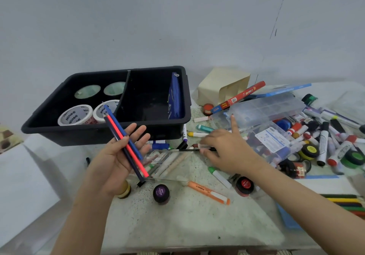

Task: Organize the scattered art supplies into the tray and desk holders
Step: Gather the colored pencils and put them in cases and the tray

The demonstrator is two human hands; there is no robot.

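Left hand (118, 156) is sitting palm up, thumb pinning three long round pencils (115, 121) (blue, red, dark navy) across the fingers. The fingers are straight and slightly spread. The pencils are hanging over the front wall of the tray (79, 134), tips toward it.

Right hand (227, 150) is pinching a thin black brush (187, 150) low over the table, with the index finger sticking up and the other fingers curled.

The tray is black moulded plastic with rounded corners and one divider.
- Left bay: four tape rolls (76, 115), two white printed and two pale green.
- Right bay: one blue pouch (174, 96) leaning on the right wall, dark floor showing beside it.

A clear flat holder (167, 161) is lying between the hands, with a few sticks inside. A beige holder (223, 84) is lying tipped on its side behind.

Near the front:
- two small round paint pots, one with a purple lid (161, 192), one red (244, 185)
- one orange highlighter (209, 192)

A dense marker pile (325, 140) is crowding the right edge. The speckled tabletop (187, 221) is showing bare toward the near edge.
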